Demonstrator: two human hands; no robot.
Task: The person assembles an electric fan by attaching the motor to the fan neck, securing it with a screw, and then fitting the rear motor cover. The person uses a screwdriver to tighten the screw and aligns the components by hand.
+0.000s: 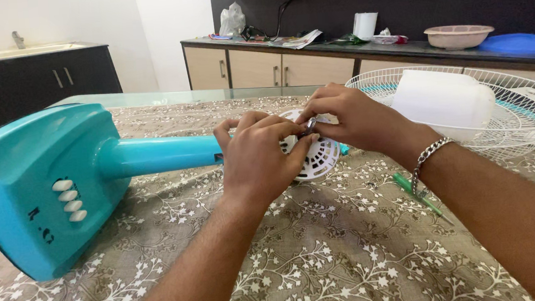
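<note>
Both forearms were extended forward from the lower edge of the view and converged over the middle of the worktop (355, 272). The left hand (257, 161) was held palm down with the fingers curled inward. The right hand (352, 118) was brought in from the right, its wrist bent and ringed by a metal chain bracelet (428, 156).

The worktop was covered by a brown cloth printed with white floral sprigs. A turquoise fan stand (45, 186) was laid on its side across it, the base at the left with four white push buttons (70, 201) and the stem directed toward the hands. A white wire fan guard (522, 109) was set at the right with a white plastic housing (444, 103) resting in it, and a green pen-like tool (421, 198) lay just beside the right forearm. Cabinets with a cluttered dark counter (400, 45) were seen along the rear wall, and a sink unit (27, 52) stood at the far left.

Both hands were closed together on the white slotted motor cover (320, 159), located at the end of the stem in the middle of the worktop. A small metal part (311, 126) was pinched between the fingertips of both hands; its exact kind could not be determined.
</note>
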